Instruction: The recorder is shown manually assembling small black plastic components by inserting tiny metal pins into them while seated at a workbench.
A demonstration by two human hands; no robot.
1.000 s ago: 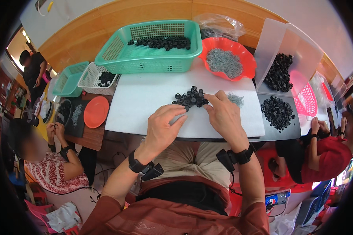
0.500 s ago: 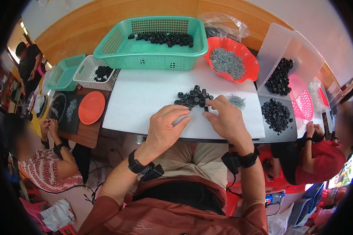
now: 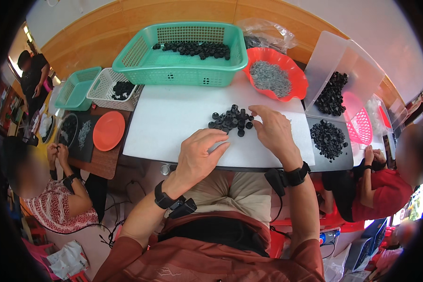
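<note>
A loose heap of small black round parts (image 3: 231, 118) lies on the white sheet (image 3: 164, 127) in front of me. My left hand (image 3: 201, 152) hovers at the heap's near left side, palm inward, thumb and fingers apart, with nothing visible between them. At the heap's right edge is my right hand (image 3: 275, 132), its index finger and thumb spread, also with nothing visible between them. One black part (image 3: 241, 133) rests at the near side of the heap, between my hands. The small pile of grey metal pins is almost wholly hidden behind my right hand.
Behind the sheet stand a green basket (image 3: 183, 77) of black parts and a red scalloped bowl (image 3: 301, 82) of grey pins. To the right are a clear bin (image 3: 324, 51) and a black heap (image 3: 329, 139). An orange-red plate (image 3: 109, 130) lies left. People sit on both sides.
My right hand has moved up and slightly right, now covering the pins. The black part near its fingertips now lies closer to the heap. My left hand has hardly moved.
</note>
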